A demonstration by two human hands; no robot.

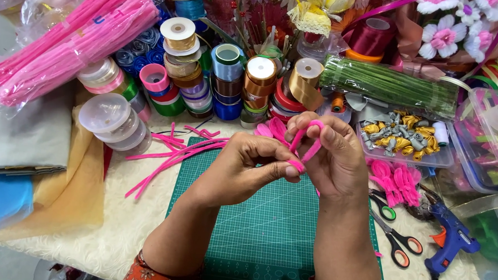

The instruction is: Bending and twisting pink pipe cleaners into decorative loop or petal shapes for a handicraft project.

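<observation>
Head view is showing me both my hands meeting above the green cutting mat, working one pink pipe cleaner between them. My left hand is pinching the stem's lower end between thumb and fingertips, right where the two hands are touching. My right hand is gripping the rest of it, fingers curled around, so the stem is arching up over my right index finger and looping back down toward my left thumb. Its long axis is running up and away from me, tilted slightly to my right, and the free bend is sitting nearer my right hand. Loose pink pipe cleaners are lying on the surface to my left, well apart from both hands, with finished pink loops, scissors and a blue glue gun to my right.
</observation>
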